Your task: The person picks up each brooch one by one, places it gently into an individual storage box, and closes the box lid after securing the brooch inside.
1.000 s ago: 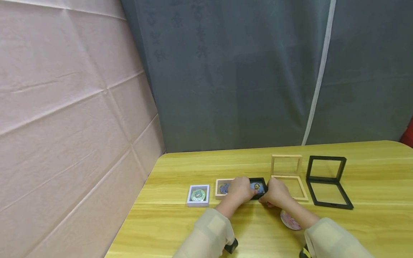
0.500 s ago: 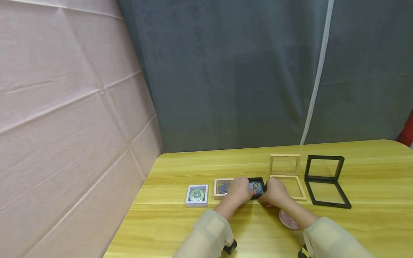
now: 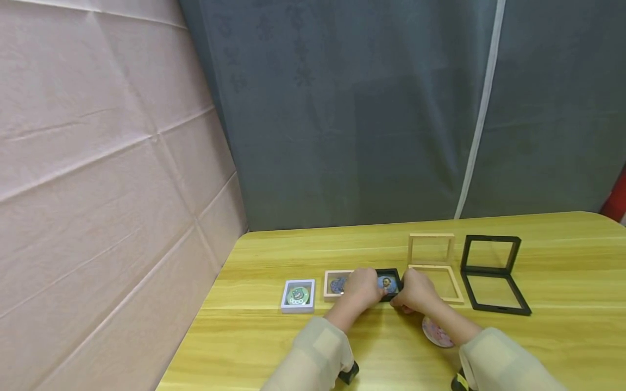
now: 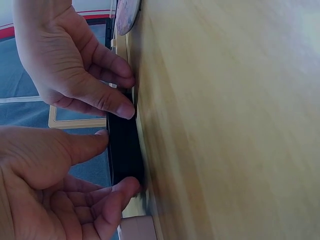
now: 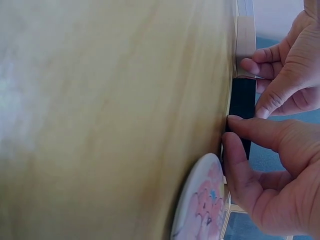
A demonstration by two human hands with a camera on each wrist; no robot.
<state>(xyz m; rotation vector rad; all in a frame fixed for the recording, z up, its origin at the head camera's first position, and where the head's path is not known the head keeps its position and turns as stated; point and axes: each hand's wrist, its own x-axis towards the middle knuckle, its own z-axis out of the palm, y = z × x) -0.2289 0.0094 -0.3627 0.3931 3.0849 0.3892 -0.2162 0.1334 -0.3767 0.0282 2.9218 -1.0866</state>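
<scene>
A lane between the left sleeve (image 3: 315,350) and the right sleeve (image 3: 504,361); tighter to the right.
Over bare tabletop (image 3: 396,353) a hand could reach the near side of the black case (image 4: 125,150), whose ends the left hand (image 3: 362,286) and right hand (image 3: 415,293) block; the pink badge (image 3: 437,332), pale frame (image 3: 431,266) and black frame (image 3: 487,271) crowd the right, the frames only a slim gap apart.

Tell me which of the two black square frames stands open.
The rightmost black square frame with clear panels, its back half raised. The other black frame, gripped by the left hand and right hand, lies flat.
</scene>
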